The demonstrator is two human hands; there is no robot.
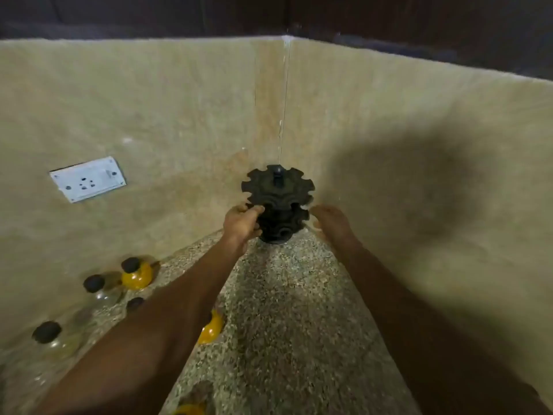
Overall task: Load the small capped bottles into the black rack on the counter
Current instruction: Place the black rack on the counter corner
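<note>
Head camera looks down into the corner of a speckled stone worktop [287,310], where two bare forearms reach toward a black rack [279,202] standing at the far end, right where the two beige walls [179,109] meet. Tiered and notched around its edges, the rack stands upright with a short post rising from its top disc, and none of its visible slots holds a bottle. On the rack's left side, the left hand [242,223] has its grip curled against the middle tier, thumb and fingers pressed to the black edge; whether it truly clasps the tier cannot be told through the blur. Just right of the rack, the right hand [330,220] lies with fingers extended, loose and holding nothing, its fingertips close to the rack's edge, though contact cannot be confirmed. Well apart from the rack, the small capped bottles wait along the left wall at the near left: a yellow bottle [137,275] with a dark cap farthest along, then clear bottles [100,290] with dark caps nearer the camera, partly blurred. Another yellow bottle [211,329] peeks out from behind the left forearm, and a further yellow shape shows at the bottom edge. A white wall socket [86,182] is set in the left wall.
</note>
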